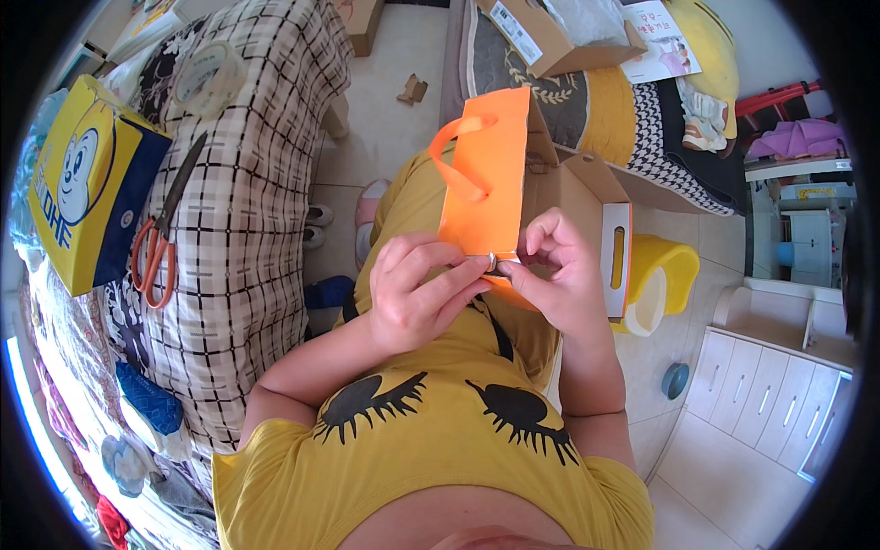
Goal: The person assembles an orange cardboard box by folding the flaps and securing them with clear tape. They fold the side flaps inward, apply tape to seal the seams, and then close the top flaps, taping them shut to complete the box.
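Observation:
An orange cardboard box (484, 174) with an orange ribbon handle (451, 172) rests on my lap, its brown inside partly showing. My left hand (417, 289) is closed, with its fingertips pressed together at the near corner of the orange panel. Opposite it, my right hand (561, 275) pinches the same corner, thumb against the left fingertips and the other fingers curled. A small silvery piece (492, 263) shows between the fingertips; I cannot make out what it is. On the box's right side is a white-edged flap (617, 257) with a slot.
To the left, a checked cloth (266, 183) covers a surface holding scissors (158, 229), a tape roll (209, 78) and a yellow-blue box (92, 183). Ahead right, an open carton (559, 46) lies on a patterned cover. A yellow bin (674, 275) stands right of the box.

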Tool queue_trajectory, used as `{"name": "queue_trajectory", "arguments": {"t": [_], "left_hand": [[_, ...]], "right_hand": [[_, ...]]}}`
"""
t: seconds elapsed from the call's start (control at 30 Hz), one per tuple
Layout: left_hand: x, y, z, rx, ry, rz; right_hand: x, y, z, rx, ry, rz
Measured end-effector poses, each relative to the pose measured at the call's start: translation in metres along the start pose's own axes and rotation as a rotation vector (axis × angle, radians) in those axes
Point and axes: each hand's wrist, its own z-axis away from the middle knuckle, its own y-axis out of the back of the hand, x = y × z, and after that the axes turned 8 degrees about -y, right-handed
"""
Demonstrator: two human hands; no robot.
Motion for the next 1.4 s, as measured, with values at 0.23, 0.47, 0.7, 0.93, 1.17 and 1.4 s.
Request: {"name": "queue_trajectory", "arguments": {"t": [0.23, 0.47, 0.7, 0.93, 1.17, 1.4], "left_hand": [[0.002, 0.013, -0.023, -0.082, 0.005, 0.107], [0.003, 0.030, -0.054, -0.234, -0.073, 0.048], [-0.004, 0.032, -0.063, -0.310, -0.288, -0.006], [-0.009, 0.030, -0.062, -0.362, -0.336, -0.130], [-0.017, 0.029, -0.057, -0.289, -0.346, -0.031], [-0.014, 0.019, -0.035, -0.144, -0.149, 0.170]], "right_hand": [[0.004, -0.001, -0.002, 0.025, 0.016, -0.002], [-0.010, -0.008, -0.002, 0.130, 0.074, 0.017], [-0.017, -0.005, 0.001, 0.151, 0.092, 0.020], [-0.024, 0.000, 0.007, 0.137, 0.048, -0.016], [-0.028, 0.001, 0.013, 0.121, 0.073, 0.060], [-0.019, -0.006, 0.017, 0.149, 0.105, 0.043]]}}
